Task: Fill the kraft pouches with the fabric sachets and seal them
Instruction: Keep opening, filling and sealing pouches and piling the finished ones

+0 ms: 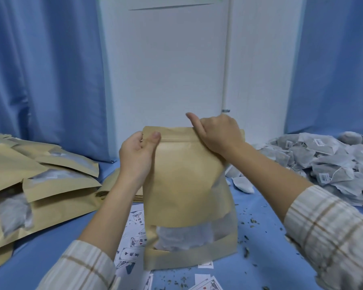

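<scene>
A kraft pouch (182, 185) stands upright in the middle of the blue surface, its frosted window (180, 237) showing pale sachets inside. My left hand (137, 153) pinches the pouch's top left corner, thumb on the front over the zip strip. My right hand (216, 132) grips the top edge toward the right, fingers curled over it, thumb sticking up. A heap of grey fabric sachets (327, 164) lies at the right.
A pile of filled kraft pouches (40, 185) lies at the left. Printed labels (134, 227) and loose herb crumbs (252, 222) are scattered on the blue cloth (40, 258) around the pouch. Blue curtains and a white door stand behind.
</scene>
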Demonstrator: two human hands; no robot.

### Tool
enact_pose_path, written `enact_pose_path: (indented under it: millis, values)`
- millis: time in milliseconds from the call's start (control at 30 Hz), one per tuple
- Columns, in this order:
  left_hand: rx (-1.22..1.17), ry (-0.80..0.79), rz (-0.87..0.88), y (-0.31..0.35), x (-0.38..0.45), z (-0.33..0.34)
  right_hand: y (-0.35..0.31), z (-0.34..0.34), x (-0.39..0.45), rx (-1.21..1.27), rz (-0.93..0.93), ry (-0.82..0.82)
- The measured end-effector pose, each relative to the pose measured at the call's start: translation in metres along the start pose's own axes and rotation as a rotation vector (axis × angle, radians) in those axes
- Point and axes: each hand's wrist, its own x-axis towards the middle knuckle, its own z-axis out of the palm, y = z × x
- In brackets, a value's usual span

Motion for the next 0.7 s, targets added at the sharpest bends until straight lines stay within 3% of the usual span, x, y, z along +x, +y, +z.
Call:
enact_pose_path:
  millis: [467, 633, 700]
  values:
    - [-0.07, 0.025, -0.041, -0.02, 0.001, -0.005, 0.025, 0.01, -0.007, 0.117, 0.218, -0.013]
    - [-0.161, -0.341, -0.367, -0.049, -0.021, -0.017, 0.024, 0.012, -0.004, 0.15, 0.275, 0.058]
    - [-0.174, -0.294, -0.382, -0.061, -0.027, -0.017, 0.024, 0.018, -0.004, 0.365, 0.299, 0.038]
